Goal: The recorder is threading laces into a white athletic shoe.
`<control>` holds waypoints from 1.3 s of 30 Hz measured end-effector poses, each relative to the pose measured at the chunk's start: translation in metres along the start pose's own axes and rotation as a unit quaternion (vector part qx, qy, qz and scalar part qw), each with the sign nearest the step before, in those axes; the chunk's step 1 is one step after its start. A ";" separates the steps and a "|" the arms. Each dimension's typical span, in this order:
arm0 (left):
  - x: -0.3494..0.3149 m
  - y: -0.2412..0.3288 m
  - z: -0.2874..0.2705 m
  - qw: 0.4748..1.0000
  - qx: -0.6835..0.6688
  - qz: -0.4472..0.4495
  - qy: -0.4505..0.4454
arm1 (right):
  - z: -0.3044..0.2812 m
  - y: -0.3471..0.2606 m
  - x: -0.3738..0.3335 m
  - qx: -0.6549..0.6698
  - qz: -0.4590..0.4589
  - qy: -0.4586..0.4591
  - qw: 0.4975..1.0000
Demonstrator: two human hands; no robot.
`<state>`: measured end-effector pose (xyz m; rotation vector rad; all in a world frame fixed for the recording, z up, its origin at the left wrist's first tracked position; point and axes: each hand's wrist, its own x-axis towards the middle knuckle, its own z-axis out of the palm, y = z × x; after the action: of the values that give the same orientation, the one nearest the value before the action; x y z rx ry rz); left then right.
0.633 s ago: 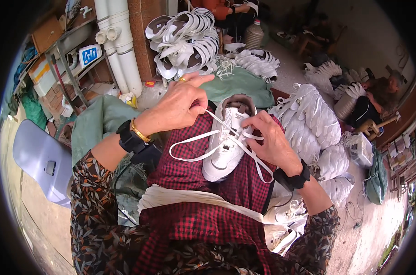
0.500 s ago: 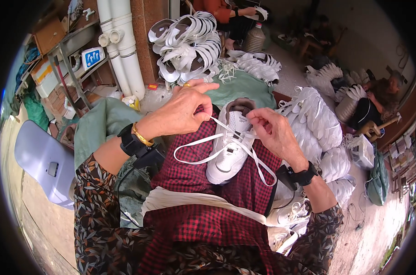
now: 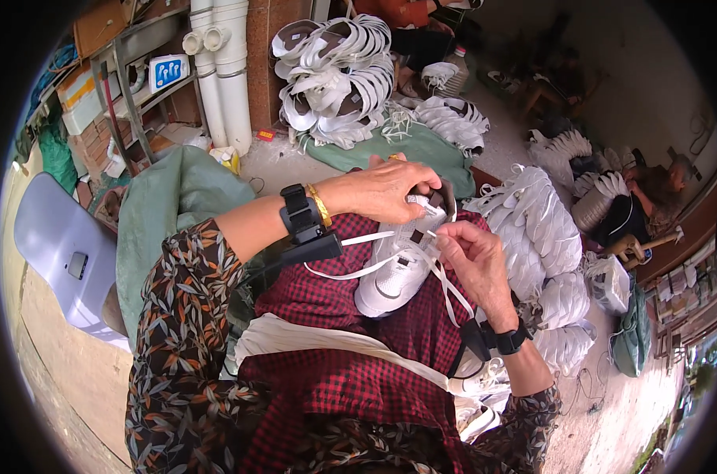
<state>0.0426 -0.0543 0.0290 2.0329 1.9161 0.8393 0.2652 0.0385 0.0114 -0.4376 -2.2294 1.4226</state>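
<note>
White lace-up sneaker (image 3: 394,272), head view: it sits on your lap, on the red-and-black checked apron (image 3: 319,304), toe toward you, ankle opening away. Your left hand (image 3: 382,193) is curled over the ankle end, thumb on the upper; can't tell if it grips the shoe or just steadies it. Your right hand (image 3: 477,257) has thumb and fingertips pinched together beside the eyelets, apparently on a bit of flat white lace (image 3: 449,296). Step in hand reads as lacing, around the upper eyelets. Next move seems to call for a firm pinch on the lace, a steady shoe and untwisted slack. In the way: a loose lace loop left of the shoe, plus a black box (image 3: 311,250) by your left wrist, right beside one strand, could snag; another small black box (image 3: 474,340) sits by your right wrist, close to the lace. Around you: bundled white shoe uppers (image 3: 524,225) to the right, stacked brown-lined uppers (image 3: 335,87) up front, green sack (image 3: 177,205) and lavender-grey plastic chair (image 3: 58,245) to the left, white pipes (image 3: 226,79) beyond, a co-worker's orange sleeve (image 3: 402,9) at the top edge.
</note>
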 end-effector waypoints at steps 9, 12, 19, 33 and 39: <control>0.031 -0.020 -0.001 0.988 -0.055 0.079 -0.123 | 0.023 0.016 -0.011 -0.151 -0.082 0.097 0.980; 0.033 -0.023 -0.003 0.983 -0.046 0.012 -0.178 | 0.024 0.019 -0.011 -0.174 -0.090 0.125 0.973; 0.032 -0.039 0.004 0.985 -0.090 0.049 -0.135 | 0.028 0.018 -0.003 -0.159 -0.067 0.150 0.973; 0.028 -0.030 -0.005 0.973 -0.066 0.075 -0.209 | 0.018 0.026 0.003 -0.116 -0.071 0.046 0.990; 0.018 -0.022 0.001 0.988 -0.054 0.070 -0.128 | 0.035 0.018 0.005 -0.185 -0.061 0.113 0.974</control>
<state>0.0242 -0.0344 0.0210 2.1132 1.5747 0.6583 0.2430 0.0218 -0.0166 -0.5442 -2.2857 0.8477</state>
